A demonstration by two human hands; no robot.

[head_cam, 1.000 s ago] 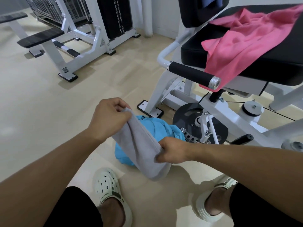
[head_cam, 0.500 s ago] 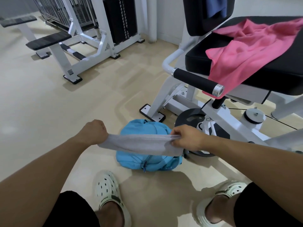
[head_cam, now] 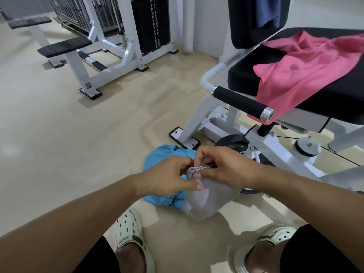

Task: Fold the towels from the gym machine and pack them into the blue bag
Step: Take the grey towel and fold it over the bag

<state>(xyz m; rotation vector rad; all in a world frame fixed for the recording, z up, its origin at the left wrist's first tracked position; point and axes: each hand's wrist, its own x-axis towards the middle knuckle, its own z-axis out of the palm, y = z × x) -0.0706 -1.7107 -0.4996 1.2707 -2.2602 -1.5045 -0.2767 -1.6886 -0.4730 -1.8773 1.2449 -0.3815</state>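
Two hands are held close together above the blue bag (head_cam: pixel 157 156), which lies on the floor by the foot of the gym machine (head_cam: pixel 256 146). A grey towel (head_cam: pixel 208 200) is pinched between them. Its top edges are stacked, so a fold is likely being made. The edges are probably brought together so that the halves match. The rest of the towel hangs down in a soft loop, in front of the bag's right side and just above the floor.

The left hand (head_cam: pixel 167 176) is closed on the towel's near corner, with the thumb pressed on the cloth. The right hand (head_cam: pixel 222 166) is closed on the stacked edges, held with the fingertips. The hands are almost touching. It cannot be told whether the bag is open.

A pink towel (head_cam: pixel 307 69) is spread on the machine's black seat (head_cam: pixel 246 73), and its near end hangs over the seat's front edge by the handle (head_cam: pixel 242 102). It is not folded yet. Something dark blue (head_cam: pixel 267 10) hangs on the backrest; it may be another towel, but that cannot be told. The task looks to be at an early stage, with nothing seen packed in the bag.
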